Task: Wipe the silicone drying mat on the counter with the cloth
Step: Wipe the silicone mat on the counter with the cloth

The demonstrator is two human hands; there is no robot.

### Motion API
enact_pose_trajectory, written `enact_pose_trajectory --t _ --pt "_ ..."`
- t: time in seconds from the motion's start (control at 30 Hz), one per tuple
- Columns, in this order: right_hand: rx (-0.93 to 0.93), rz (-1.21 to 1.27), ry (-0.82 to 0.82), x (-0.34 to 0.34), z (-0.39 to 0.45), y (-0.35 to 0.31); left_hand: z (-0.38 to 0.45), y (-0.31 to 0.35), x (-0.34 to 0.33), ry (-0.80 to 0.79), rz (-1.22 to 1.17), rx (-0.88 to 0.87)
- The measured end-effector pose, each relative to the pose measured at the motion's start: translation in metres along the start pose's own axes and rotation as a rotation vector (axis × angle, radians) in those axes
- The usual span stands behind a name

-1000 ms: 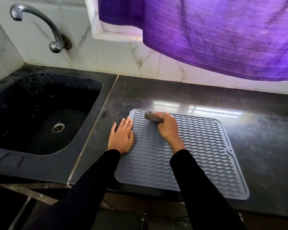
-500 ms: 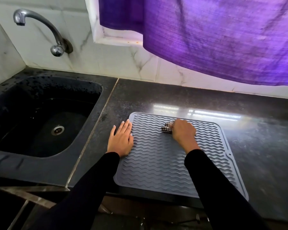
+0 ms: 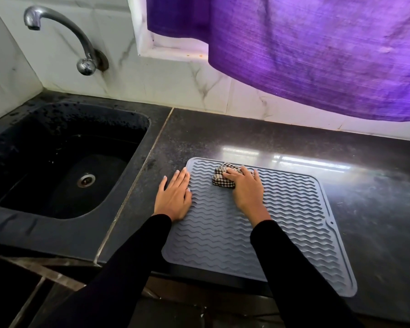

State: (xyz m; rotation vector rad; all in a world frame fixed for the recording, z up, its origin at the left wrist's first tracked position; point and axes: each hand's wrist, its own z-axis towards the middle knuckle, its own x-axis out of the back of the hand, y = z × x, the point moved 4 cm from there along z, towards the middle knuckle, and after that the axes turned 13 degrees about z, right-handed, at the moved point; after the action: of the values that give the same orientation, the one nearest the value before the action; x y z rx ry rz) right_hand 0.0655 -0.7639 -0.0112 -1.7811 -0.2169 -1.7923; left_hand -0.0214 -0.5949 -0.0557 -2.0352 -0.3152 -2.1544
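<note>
At the far left, a black sink [image 3: 64,159] is set into the counter, its near basin lost in shadow, with a chrome tap [image 3: 64,36] mounted on the marble wall above it. The left hand [image 3: 174,197] is laid flat, fingers straight, across the left edge of the grey silicone drying mat [image 3: 258,230]; the palm and thumb side are hidden beneath it. The mat lies on the dark counter [image 3: 376,209] right of the sink, and its near edge is partly covered by 2 black sleeves [image 3: 301,268]. The checked cloth [image 3: 223,177] is bunched near the mat's far-left part and is gripped by the right hand [image 3: 246,188], whose curled fingers conceal most of it. A purple curtain [image 3: 317,50] is cut off at the top and right. Compared with 0.5 s ago, the right hand and cloth are shifted leftward, closer to the left hand, which is unchanged.
</note>
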Motion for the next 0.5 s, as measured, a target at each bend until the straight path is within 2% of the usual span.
enact_pose_trajectory --t 0.13,0.23,0.33,0.4,0.43,0.5 --pt "-0.101 -0.060 0.024 0.014 -0.002 0.029 0.001 -0.001 -0.001 -0.006 0.014 -0.003" --pt "-0.285 -0.046 0.072 0.028 -0.007 0.057 0.001 0.000 -0.001 0.003 0.015 -0.002" --pt "-0.605 0.144 0.111 0.057 -0.005 0.073 0.001 0.000 -0.001 0.012 0.012 0.004" --pt "-0.748 0.335 0.166 0.069 0.000 0.080 0.000 0.000 0.000 0.010 0.004 0.003" --pt "-0.766 0.444 0.203 0.071 0.005 0.080 0.000 0.000 0.000 0.007 0.005 0.003" --pt "-0.673 0.572 0.234 0.064 0.016 0.064 -0.001 0.001 0.000 0.006 0.010 0.003"
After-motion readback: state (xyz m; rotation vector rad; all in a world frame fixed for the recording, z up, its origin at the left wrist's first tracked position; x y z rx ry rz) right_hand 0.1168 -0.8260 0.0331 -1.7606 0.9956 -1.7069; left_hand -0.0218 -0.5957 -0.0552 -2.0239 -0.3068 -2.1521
